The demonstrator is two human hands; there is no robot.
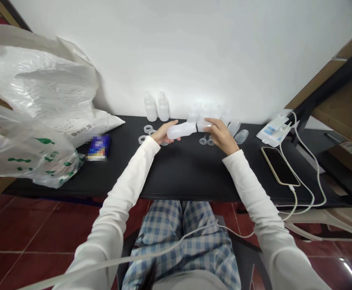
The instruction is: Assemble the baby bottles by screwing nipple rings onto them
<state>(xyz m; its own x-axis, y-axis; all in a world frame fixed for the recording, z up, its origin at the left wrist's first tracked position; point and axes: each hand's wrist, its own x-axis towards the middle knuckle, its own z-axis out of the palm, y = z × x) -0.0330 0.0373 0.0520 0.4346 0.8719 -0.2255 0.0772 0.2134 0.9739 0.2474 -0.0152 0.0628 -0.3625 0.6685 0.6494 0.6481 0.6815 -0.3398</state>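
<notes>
My left hand is wrapped round a milky white baby bottle, which lies almost level with its neck pointing right. Close to that neck, my right hand has its thumb and fingers drawn together at a small clear piece, too faint to name. Screw rings lie around my left hand, partly hidden by it. Under my right hand are small clear round pieces. More whitish bottles stand behind, partly covered by my hands. Clear caps lie to the right.
Two capped bottles stand against the wall on the black table. Large plastic bags and a blue packet occupy the left. At right are a phone with a white cable and a white-and-blue pack.
</notes>
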